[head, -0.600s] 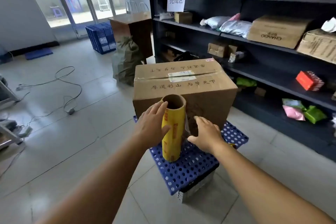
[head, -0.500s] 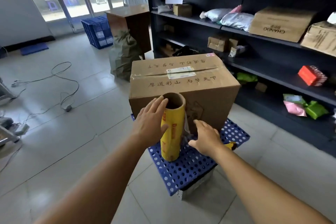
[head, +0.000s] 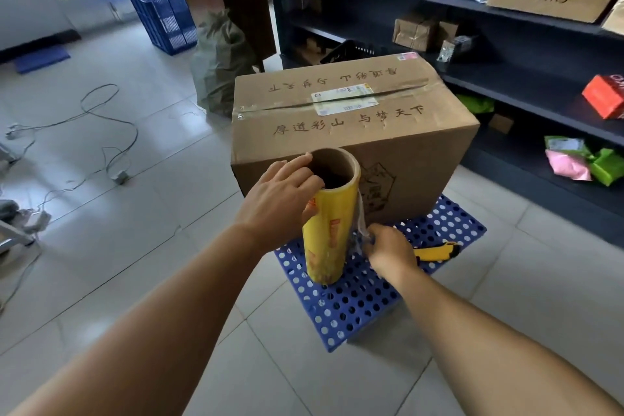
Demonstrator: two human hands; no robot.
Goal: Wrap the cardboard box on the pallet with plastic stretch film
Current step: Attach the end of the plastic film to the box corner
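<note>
The left hand [head: 280,201] grips the upper part of the stretch film roll [head: 329,223], fingers curled over the rim of its cardboard core, holding it upright with its lower end on the blue perforated pallet [head: 358,300]. The right hand [head: 391,252] is pinched on the loose edge of clear film [head: 360,219] just beside the roll, drawing it a short way off. The cardboard box [head: 354,135] stands on the pallet directly behind the roll, taped shut, with a label on top. No film is seen on any visible face of the box, so wrapping appears to be at its start: the film end is freed but not yet anchored, and all turns around the box remain. A yellow object [head: 435,251] lies on the pallet beyond the right hand; its identity is unclear. The box's far and right faces are hidden, and the clear film is hard to trace.
</note>
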